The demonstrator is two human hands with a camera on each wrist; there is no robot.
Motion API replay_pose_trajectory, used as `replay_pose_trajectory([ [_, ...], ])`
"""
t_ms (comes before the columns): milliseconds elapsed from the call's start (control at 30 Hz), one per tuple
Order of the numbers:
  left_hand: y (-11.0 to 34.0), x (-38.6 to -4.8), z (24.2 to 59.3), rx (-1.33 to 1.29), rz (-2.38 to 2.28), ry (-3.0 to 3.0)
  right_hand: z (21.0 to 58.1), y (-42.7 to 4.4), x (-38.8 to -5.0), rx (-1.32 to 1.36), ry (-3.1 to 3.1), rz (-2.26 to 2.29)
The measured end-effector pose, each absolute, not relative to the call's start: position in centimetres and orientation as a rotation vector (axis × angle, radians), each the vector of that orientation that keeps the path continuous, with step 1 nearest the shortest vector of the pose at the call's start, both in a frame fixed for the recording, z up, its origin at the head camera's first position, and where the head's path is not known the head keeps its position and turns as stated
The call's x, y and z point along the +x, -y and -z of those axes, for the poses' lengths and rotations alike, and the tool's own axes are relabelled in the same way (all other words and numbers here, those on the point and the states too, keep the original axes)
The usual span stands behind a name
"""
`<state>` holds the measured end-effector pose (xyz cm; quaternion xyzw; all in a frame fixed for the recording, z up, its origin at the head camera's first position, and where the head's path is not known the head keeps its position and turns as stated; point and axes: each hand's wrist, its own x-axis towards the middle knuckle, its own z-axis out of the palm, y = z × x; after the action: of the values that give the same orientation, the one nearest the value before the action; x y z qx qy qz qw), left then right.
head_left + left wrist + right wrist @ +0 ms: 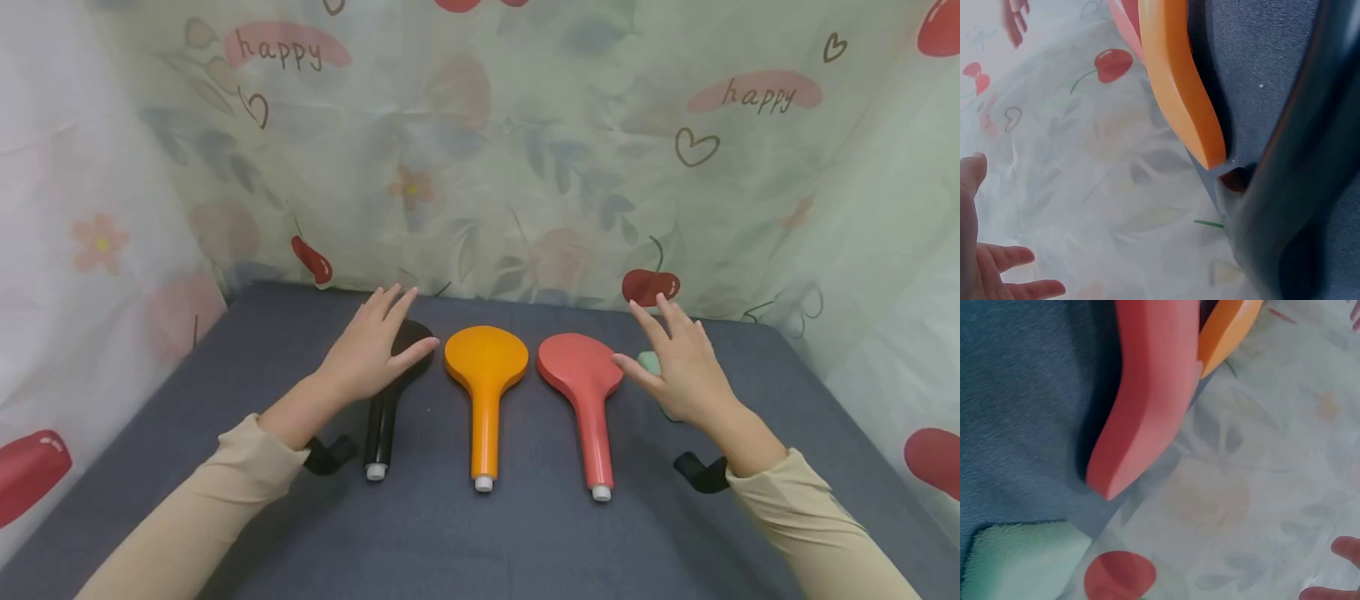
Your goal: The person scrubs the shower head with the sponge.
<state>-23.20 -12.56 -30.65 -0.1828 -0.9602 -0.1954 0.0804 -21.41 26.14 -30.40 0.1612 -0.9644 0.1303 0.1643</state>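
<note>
Three handheld shower heads lie in a row on the dark table, handles toward me, each with a white end piece. My left hand [363,350] hovers over the black shower head [382,421], fingers spread, partly covering its round head. In the middle lies the orange shower head [486,367], with the pink-red shower head [577,367] to its right. My right hand [688,371], fingers also extended, is held above a small green fuzzy cloth [1025,559], mostly hidden behind it in the head view. Both hands hold nothing.
A dark grey cloth covers the table [517,542]. Patterned curtains [495,167] with cherries and flowers stand behind it and at both sides. A black wrist mount [330,456] shows under the left wrist, another black mount [701,473] under the right.
</note>
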Motion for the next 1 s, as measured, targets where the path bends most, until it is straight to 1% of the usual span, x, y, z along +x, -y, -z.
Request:
replay_pose_trajectory([
  [567, 16.5, -23.6, 32.2, -0.376, 1.023, 3.002, 32.0, -29.3, -21.8, 0.324, 2.795, -0.425],
  [800, 17.9, -23.6, 33.5, -0.297, 1.143, 3.036, 33.0, -30.7, -22.3, 0.241, 2.833, -0.473],
  [1000, 18.7, -23.5, 35.1, -0.242, 1.388, 3.036, 33.7, -31.7, -22.7, 0.196, 2.867, -0.498],
])
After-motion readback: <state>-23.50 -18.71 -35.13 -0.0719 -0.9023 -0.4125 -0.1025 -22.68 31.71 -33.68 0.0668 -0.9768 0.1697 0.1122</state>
